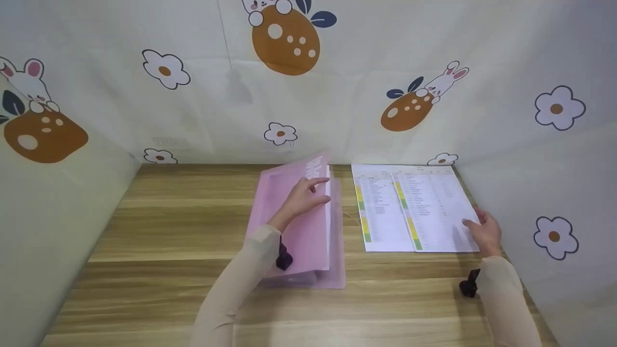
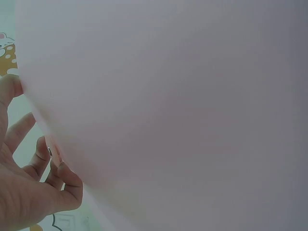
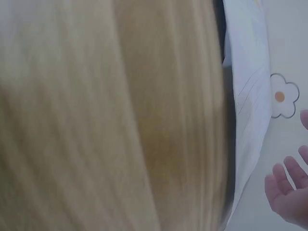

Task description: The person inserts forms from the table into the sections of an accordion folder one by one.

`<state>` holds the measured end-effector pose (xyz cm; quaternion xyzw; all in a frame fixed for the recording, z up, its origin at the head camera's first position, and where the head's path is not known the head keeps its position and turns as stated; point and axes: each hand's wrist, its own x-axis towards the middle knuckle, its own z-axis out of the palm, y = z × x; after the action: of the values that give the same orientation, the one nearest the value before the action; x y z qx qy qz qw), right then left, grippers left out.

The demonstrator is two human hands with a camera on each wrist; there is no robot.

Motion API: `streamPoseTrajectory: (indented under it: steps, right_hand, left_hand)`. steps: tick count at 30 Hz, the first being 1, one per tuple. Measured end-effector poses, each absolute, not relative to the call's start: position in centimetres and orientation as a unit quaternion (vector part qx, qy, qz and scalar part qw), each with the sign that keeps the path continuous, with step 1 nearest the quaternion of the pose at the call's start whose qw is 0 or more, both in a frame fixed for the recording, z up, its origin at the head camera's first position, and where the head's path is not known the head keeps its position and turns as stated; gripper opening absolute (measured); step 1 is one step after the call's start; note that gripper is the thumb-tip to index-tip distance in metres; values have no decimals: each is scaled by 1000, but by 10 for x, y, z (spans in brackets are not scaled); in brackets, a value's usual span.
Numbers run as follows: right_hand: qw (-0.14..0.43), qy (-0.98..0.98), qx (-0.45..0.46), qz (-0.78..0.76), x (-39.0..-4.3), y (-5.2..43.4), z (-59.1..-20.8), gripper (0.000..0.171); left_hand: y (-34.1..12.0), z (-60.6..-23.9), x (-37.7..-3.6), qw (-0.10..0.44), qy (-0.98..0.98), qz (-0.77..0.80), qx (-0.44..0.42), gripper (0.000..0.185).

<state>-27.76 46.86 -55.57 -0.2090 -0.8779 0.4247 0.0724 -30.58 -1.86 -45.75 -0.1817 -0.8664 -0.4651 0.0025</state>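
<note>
we see a pink folder (image 1: pixel 303 236) at centre frame, the left hand (image 1: pixel 303 195) at its edge, grip pinching or not we cannot tell; at right, the right hand (image 1: pixel 486 232), grip spread, meets printed sheets (image 1: pixel 434 202) on the desk (image 1: pixel 183 231).

head: high, forward-down | left wrist: folder (image 2: pixel 168 96) close-up | right wrist: near tabletop (image 3: pixel 96 120), shared with head

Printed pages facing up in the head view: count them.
2: left page beside the pink folder, right page near the right hand. Others may be hidden underneath.
</note>
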Motion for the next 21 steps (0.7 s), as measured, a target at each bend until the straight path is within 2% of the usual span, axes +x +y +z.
streamPoseTrajectory:
  steps: [4, 7, 13, 21]
  right_hand:
    - [59, -892, -187, 406, -254, 449, -523, 63]
    - [42, -906, -189, 377, -242, 440, -510, 71]
    - [0, -920, -222, 324, -237, 440, -513, 86]
    - [-7, -928, -224, 298, -239, 443, -521, 85]
  left_hand:
    - [-19, -456, -305, -4, -870, -461, -177, 50]
    - [-19, -455, -305, -2, -871, -457, -178, 49]
    - [-18, -456, -306, 0, -870, -459, -182, 49]
    - [-19, -455, -306, -6, -868, -465, -172, 50]
